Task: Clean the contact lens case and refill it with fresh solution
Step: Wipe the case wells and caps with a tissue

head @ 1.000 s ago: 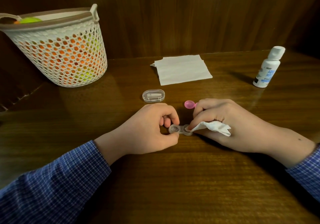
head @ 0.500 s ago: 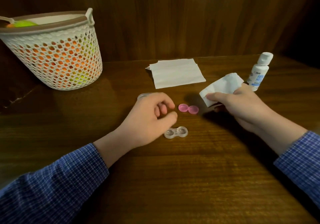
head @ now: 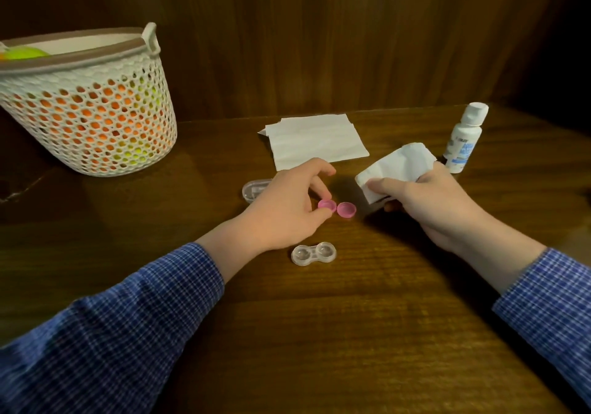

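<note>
My left hand [head: 284, 209] pinches a pink cap [head: 327, 205], right hand [head: 431, 201] at two o'clock clutching tissue [head: 396, 165]; a slipping grip could roll the cap off the bench [head: 351, 333]

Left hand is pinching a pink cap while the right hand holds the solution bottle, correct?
Not quite. The head view shows the right hand holding a crumpled tissue; the solution bottle stands untouched behind it. The left hand does pinch a pink cap.

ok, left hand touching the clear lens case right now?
Apart. The head view shows bare wood between the left hand and the clear lens case; its fingers pinch a pink cap instead.
</note>
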{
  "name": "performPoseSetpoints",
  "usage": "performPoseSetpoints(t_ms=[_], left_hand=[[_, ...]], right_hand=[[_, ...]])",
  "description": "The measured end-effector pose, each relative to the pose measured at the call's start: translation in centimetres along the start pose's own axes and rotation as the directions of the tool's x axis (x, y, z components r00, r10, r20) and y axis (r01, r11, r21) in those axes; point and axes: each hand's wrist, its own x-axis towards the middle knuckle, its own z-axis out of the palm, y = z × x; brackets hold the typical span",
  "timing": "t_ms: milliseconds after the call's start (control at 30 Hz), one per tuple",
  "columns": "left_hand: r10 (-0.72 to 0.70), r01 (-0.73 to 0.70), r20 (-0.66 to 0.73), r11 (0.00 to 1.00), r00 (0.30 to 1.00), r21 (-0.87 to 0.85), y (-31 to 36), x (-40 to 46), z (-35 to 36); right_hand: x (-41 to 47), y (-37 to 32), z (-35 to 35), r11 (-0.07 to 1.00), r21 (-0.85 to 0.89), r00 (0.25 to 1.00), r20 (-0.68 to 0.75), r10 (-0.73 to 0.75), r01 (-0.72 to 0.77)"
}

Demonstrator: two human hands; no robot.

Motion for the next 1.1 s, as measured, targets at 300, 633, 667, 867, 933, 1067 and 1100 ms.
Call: performPoseSetpoints(t_ms=[300, 633, 667, 867, 933, 1067, 1100], left_hand=[[-0.023, -0.01, -0.068, 0.897, 0.997, -0.441, 1.9, -3.2, -2.2], [-0.112, 0.13, 0.077, 0.617, 0.991, -0.776, 1.8, -4.3, -1.7], [-0.129, 0.156, 0.099, 0.574, 0.987, -0.804, 1.8, -4.5, -1.6], [-0.114, 0.314, 0.294, 0.433, 0.949, -0.845, 1.9, -4.6, -1.3], [-0.122, 0.367, 0.347, 0.383, 0.93, -0.848, 2.0, -4.5, -1.5], [-0.105, 0.328, 0.313, 0.412, 0.944, -0.85, 1.9, -4.4, -1.6], [-0.091, 0.306, 0.297, 0.428, 0.951, -0.851, 1.9, -4.4, -1.6]], right_hand=[[-2.7, 0.6, 0.3, 0.288, -0.197, 0.332, 0.244, -0.911, 0.937], [-3.5, 0.4, 0.4, 0.326, -0.172, 0.367, 0.353, -0.86, 0.93], [-3.6, 0.4, 0.5, 0.325, -0.169, 0.365, 0.345, -0.865, 0.931], [-3.8, 0.5, 0.7, 0.289, -0.148, 0.322, 0.324, -0.89, 0.946], [-3.8, 0.4, 0.6, 0.282, -0.155, 0.318, 0.313, -0.895, 0.947], [-3.8, 0.2, 0.4, 0.275, -0.166, 0.314, 0.299, -0.901, 0.947], [-3.9, 0.2, 0.4, 0.277, -0.161, 0.314, 0.293, -0.903, 0.947]])
